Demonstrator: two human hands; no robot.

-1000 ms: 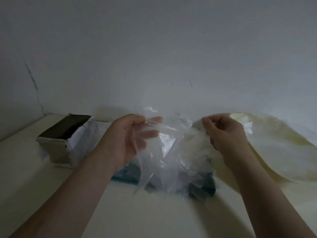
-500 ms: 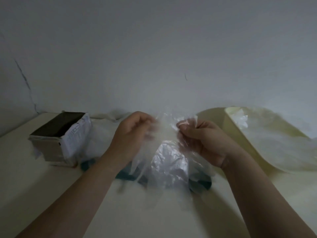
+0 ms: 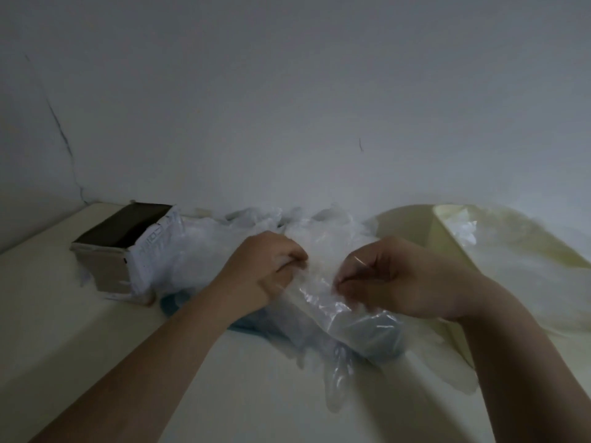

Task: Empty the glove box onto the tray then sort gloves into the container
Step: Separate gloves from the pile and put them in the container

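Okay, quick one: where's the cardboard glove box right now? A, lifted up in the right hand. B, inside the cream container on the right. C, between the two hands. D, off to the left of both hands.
D: the glove box stands on the surface to the left of the left hand, and that hand and the right hand both pinch a clear glove, not the box.

Your left hand (image 3: 271,270), right hand (image 3: 399,279) bare — forearms bare too, seen up to lower left and lower right of frame.
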